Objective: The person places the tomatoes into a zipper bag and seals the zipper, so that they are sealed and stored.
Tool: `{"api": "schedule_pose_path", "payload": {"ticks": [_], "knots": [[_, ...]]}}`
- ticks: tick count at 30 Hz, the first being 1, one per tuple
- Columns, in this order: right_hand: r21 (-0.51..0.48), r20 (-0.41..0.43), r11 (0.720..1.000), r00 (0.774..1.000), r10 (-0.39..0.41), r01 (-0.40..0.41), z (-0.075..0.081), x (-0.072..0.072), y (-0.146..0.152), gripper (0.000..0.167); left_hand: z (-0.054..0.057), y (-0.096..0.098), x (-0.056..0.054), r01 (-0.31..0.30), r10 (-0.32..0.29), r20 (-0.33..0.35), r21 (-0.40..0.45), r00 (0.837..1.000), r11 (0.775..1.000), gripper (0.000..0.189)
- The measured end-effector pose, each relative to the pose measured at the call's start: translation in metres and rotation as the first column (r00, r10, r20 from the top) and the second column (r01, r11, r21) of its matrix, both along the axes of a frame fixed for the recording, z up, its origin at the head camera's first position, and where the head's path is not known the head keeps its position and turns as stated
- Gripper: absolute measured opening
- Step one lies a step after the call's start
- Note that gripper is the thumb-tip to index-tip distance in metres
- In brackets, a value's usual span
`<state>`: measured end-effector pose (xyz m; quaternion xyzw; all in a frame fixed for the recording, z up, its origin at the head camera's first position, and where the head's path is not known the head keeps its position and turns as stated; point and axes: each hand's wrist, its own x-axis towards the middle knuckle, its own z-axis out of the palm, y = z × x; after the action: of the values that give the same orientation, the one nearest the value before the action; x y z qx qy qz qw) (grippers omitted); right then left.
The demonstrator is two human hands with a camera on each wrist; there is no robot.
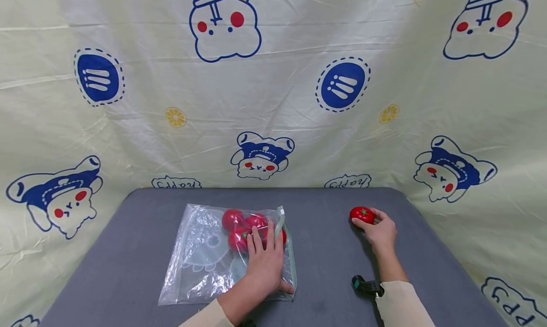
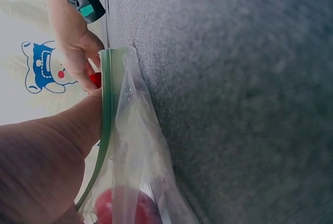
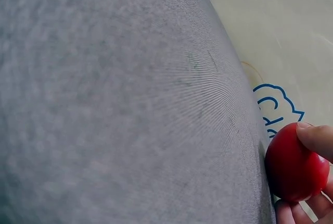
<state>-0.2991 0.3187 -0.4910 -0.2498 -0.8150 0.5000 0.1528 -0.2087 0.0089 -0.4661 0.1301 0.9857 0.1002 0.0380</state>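
A clear plastic zip bag [image 1: 201, 275] lies flat on the grey table, its green zip edge [image 2: 106, 114] toward the right. Several red tomatoes [image 1: 232, 219] are bunched inside its far right part. My left hand [image 1: 266, 265] rests over the bag near that edge, fingers straight and spread across the tomatoes, thumb pointing right at the bag's side. Farther right, my right hand [image 1: 382, 232] holds another red tomato [image 1: 361, 215] with a green top between thumb and fingers. In the right wrist view this tomato [image 3: 294, 164] appears smooth and glossy, thumb on its upper side.
The grey table [image 1: 325, 265] reaches back to a pale curtain [image 1: 290, 94] printed with blue cartoon figures and orange slices. A black device with a green patch [image 1: 365, 286] sits at my right wrist.
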Motion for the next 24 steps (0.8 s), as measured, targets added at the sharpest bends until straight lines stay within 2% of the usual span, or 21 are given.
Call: {"api": "schedule_pose_path", "payload": {"ticks": [10,24], "knots": [[-0.002,-0.004,1.000,1.000,0.009,-0.009,-0.0023,0.0015,0.0015,0.073,-0.0001,0.0015,0.0003,-0.001,0.001,0.014,-0.004,1.000,1.000,0.128],[-0.025,-0.013,0.999,0.999,0.044,-0.044,-0.0048,0.0033,0.0005,0.077,-0.0020,-0.0001,-0.0003,0.002,-0.002,-0.005,-0.013,1.000,1.000,0.131]]}}
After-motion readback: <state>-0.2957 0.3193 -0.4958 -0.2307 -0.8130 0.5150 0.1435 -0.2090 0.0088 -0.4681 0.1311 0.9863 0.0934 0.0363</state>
